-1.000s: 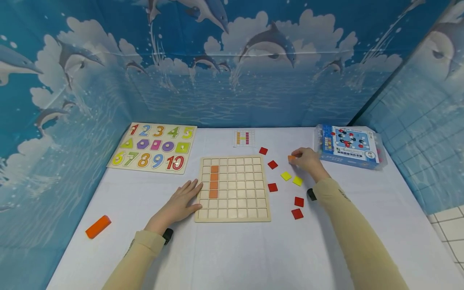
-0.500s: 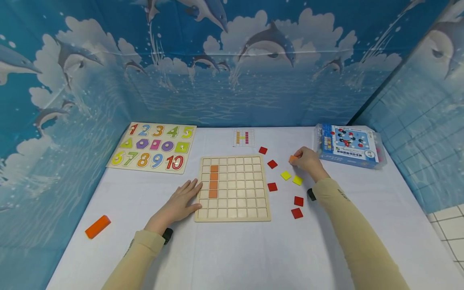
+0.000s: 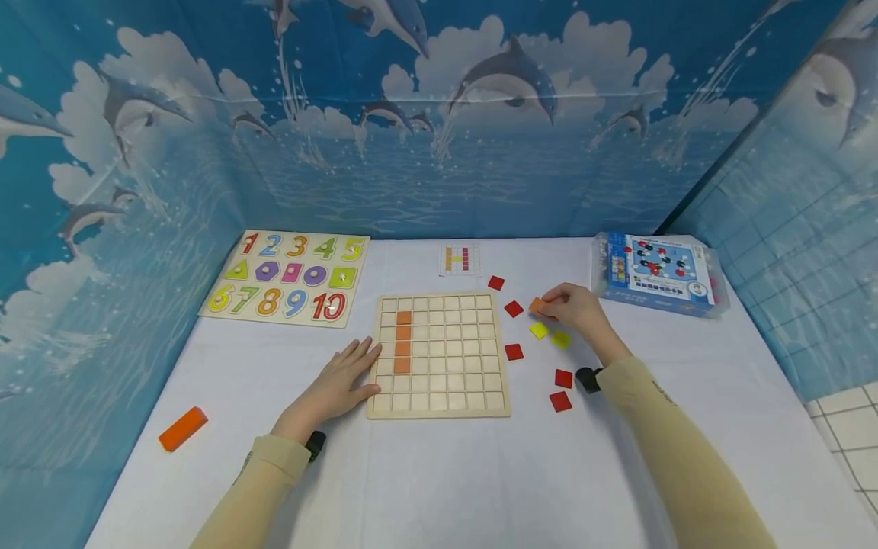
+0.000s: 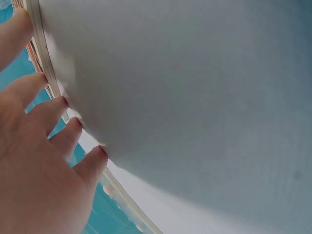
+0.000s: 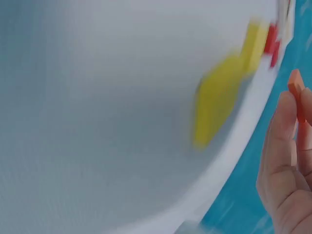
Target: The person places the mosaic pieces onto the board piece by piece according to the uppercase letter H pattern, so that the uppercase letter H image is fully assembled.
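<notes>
A square wooden grid board (image 3: 456, 366) lies on the white table, with several orange tiles (image 3: 402, 332) filling part of its second column. My left hand (image 3: 339, 385) rests with spread, fairly straight fingers against the board's left edge; in the left wrist view its fingertips (image 4: 100, 151) touch that edge. Between thumb and fingers my right hand (image 3: 578, 311) pinches an orange square tile (image 3: 536, 306), also plain in the right wrist view (image 5: 295, 87). Below that hand lie two yellow tiles (image 3: 539, 331), and several red tiles (image 3: 514, 352) are scattered right of the board.
A small printed pattern card (image 3: 460, 260) lies behind the board. The number and shape puzzle board (image 3: 295, 286) is at the back left, a boxed molecule set (image 3: 658, 274) at the back right. An orange block (image 3: 183, 429) sits at the front left. Dolphin-print curtains enclose the table.
My right hand has lifted the orange tile and carried it left toward the board, over the yellow tiles' far side. The left hand has stayed on the board's edge.
</notes>
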Tool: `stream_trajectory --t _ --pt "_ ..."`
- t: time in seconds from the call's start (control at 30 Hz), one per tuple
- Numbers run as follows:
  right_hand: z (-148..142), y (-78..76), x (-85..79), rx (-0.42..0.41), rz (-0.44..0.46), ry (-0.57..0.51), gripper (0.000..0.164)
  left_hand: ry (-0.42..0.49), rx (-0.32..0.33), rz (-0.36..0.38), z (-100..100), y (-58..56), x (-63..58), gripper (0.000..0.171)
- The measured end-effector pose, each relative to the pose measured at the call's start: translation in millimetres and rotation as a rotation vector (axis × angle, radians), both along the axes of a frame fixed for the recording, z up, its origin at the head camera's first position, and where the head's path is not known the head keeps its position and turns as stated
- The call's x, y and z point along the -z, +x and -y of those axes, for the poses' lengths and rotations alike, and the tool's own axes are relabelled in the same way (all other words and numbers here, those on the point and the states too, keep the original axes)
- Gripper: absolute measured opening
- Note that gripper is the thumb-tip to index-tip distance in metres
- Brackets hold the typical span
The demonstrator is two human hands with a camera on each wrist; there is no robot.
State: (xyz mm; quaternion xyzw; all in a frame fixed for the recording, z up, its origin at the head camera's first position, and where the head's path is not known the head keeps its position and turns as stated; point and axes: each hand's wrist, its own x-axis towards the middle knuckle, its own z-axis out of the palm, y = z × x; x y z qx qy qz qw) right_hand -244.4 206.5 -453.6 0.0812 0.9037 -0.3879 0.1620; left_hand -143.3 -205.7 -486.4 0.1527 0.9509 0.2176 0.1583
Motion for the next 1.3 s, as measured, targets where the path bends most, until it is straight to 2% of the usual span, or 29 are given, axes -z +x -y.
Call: stream_trajectory --t 0.27,0.4,0.57,0.7,0.87,1.3 --pt "53.9 30.5 3.9 -0.115 -0.045 -0.099 0.026 0.01 -0.001 -0.001 -0.1 0.1 -3.8 0.072" --pt "84.0 46.8 9.6 -0.189 -0.051 -0.142 0.018 0.011 -0.002 0.01 -0.6 0.9 -4.3 0.073" --pt "120.9 62.3 9.4 -0.264 -0.049 -0.175 0.01 0.004 -0.005 0.004 0.0 0.9 -2.7 0.073" --pt "146.9 67.4 8.3 -0.317 -0.04 -0.2 0.01 0.002 -0.011 0.002 0.9 0.2 -1.6 0.074" --pt "169.8 69.8 7.0 -0.399 -0.067 -0.162 0.012 -0.011 -0.004 0.007 1.3 -2.3 0.7 0.075" --pt "202.5 71.7 11.2 -0.507 -0.134 -0.025 0.016 -0.006 0.021 -0.01 1.2 -1.7 3.5 0.074"
